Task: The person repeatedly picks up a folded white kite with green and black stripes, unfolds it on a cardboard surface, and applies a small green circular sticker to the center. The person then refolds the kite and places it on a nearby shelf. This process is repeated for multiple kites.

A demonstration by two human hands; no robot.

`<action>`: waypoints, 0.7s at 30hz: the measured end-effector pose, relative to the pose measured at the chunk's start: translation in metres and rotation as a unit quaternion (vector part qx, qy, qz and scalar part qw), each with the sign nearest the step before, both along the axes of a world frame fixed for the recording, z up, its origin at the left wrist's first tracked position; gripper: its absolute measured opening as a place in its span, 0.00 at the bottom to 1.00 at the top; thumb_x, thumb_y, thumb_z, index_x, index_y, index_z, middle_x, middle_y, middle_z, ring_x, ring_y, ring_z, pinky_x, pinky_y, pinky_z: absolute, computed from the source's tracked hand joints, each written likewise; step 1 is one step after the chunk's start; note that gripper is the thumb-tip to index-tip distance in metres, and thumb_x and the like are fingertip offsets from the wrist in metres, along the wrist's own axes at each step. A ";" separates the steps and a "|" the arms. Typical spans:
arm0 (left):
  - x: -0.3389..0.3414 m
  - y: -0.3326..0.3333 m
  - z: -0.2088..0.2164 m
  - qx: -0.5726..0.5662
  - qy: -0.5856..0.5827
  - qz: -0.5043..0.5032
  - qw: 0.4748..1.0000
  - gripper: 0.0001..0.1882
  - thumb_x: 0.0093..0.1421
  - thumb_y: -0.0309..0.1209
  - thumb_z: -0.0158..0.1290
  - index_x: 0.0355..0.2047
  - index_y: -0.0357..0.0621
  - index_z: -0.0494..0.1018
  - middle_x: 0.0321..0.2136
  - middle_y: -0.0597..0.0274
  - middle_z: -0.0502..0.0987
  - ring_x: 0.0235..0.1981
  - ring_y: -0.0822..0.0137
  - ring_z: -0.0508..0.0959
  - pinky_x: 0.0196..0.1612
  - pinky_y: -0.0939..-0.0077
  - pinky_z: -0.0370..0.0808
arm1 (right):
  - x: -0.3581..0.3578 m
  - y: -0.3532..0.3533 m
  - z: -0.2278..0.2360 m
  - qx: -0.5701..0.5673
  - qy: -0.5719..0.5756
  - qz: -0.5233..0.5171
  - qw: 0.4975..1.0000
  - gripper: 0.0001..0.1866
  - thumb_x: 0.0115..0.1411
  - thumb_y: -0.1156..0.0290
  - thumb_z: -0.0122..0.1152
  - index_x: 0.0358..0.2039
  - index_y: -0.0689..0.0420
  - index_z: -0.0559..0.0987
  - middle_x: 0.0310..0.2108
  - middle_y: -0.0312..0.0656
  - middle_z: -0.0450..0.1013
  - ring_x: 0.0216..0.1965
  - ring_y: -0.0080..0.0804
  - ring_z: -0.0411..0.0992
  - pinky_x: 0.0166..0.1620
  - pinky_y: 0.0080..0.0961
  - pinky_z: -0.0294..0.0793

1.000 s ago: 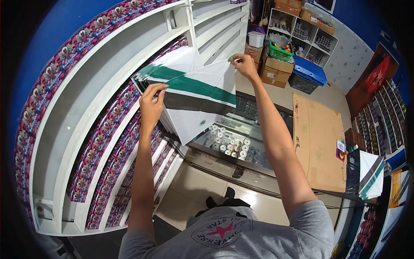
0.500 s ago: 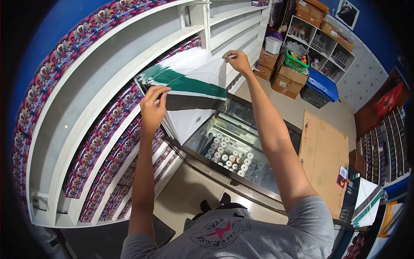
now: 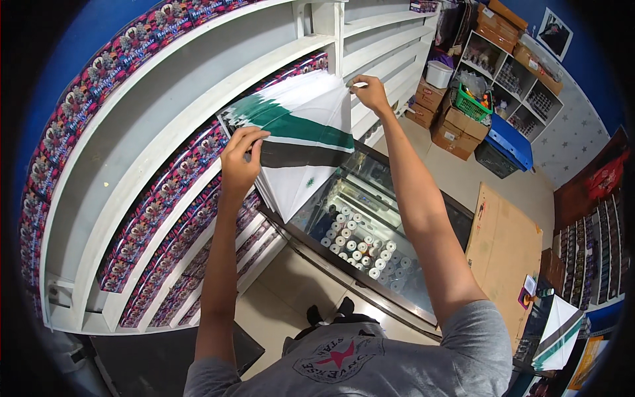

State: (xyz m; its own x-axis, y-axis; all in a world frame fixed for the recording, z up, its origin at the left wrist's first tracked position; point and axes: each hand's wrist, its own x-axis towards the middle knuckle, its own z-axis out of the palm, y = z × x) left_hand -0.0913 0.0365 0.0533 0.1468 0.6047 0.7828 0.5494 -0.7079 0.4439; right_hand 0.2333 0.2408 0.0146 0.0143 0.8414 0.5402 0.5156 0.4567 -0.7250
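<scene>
I hold a stack of white kites (image 3: 297,142) with green and black bands up in front of a white wall shelf (image 3: 165,126). My left hand (image 3: 239,155) grips the stack's left corner, fingers pinched over its edge. My right hand (image 3: 370,92) grips the upper right corner near a shelf upright. The stack's lower tip hangs over a glass display counter (image 3: 370,231).
Several thread spools (image 3: 360,248) lie inside the glass counter. Rows of patterned kites (image 3: 165,218) fill the lower shelves. A cardboard sheet (image 3: 506,248) lies on the counter at right. Cardboard boxes (image 3: 456,126), a green basket (image 3: 471,106) and cubby shelves stand beyond.
Both hands have carried the kite stack upward and closer to the white shelf. The view has shifted, so the counter now sits lower right.
</scene>
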 end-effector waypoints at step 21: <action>-0.008 0.007 -0.013 0.016 0.048 0.054 0.997 0.14 0.51 0.17 0.56 0.38 0.44 0.78 0.47 0.56 0.72 0.41 0.59 0.73 0.42 0.67 0.70 | 0.004 -0.017 0.000 0.003 -0.006 -0.028 1.000 0.11 0.48 0.75 0.62 0.34 0.51 0.83 0.40 0.46 0.77 0.36 0.39 0.78 0.41 0.29 0.77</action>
